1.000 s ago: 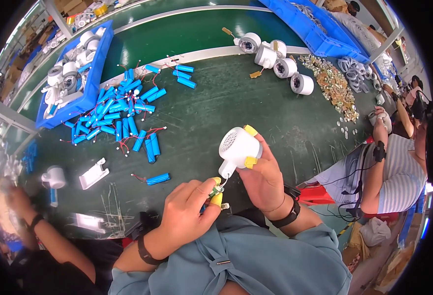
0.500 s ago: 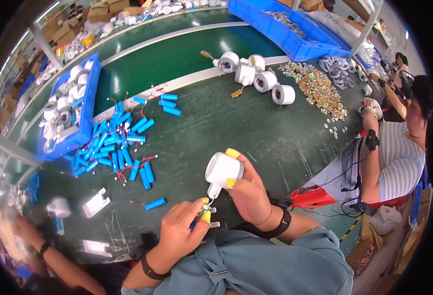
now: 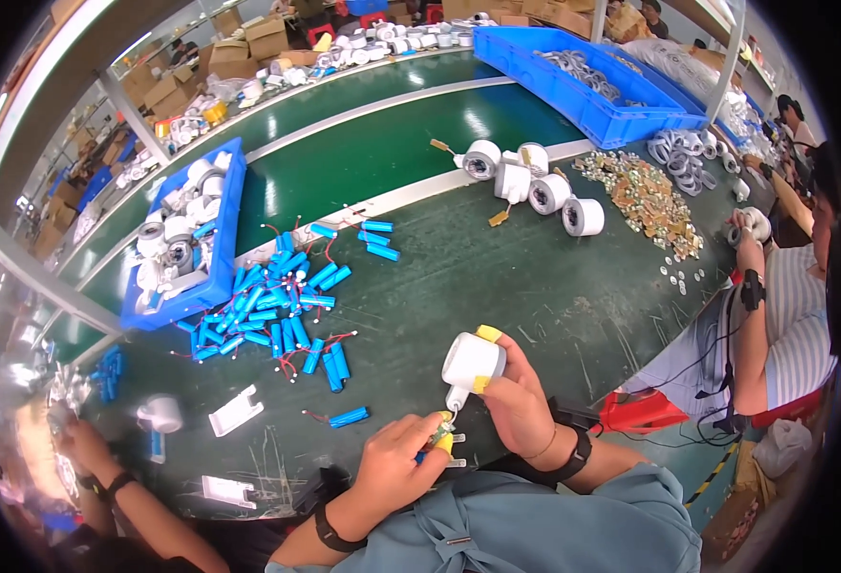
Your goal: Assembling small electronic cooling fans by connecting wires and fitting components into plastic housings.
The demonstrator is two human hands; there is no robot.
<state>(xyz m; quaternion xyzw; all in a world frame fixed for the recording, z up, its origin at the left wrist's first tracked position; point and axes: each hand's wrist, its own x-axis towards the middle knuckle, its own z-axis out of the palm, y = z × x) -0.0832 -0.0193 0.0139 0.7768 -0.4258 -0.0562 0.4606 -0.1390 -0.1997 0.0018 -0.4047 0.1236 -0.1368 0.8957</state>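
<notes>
My right hand [image 3: 523,409] grips a white round housing [image 3: 471,361] with a short neck, yellow covers on the fingertips. A thin wire runs from the neck down to a small green circuit board [image 3: 441,435]. Pinched around that board is my left hand [image 3: 393,466], also with yellow-tipped fingers. Clear strips stick out beside its fingertips; something blue behind them is mostly hidden. A single blue battery cell [image 3: 349,417] with a red lead lies left of my hands. Beyond it is a pile of similar blue cells [image 3: 266,310].
Several white housings [image 3: 547,194] stand at the far right, near heaped small boards [image 3: 645,196] and grey rings [image 3: 678,158]. Blue crates [image 3: 180,304] sit left and far right. White plastic covers [image 3: 236,412] lie left. Co-workers' arms [image 3: 751,286] are at both sides.
The whole view has shifted, so the table and things on it appear farther right and slightly lower. Both hands keep their holds on the housing and the circuit board.
</notes>
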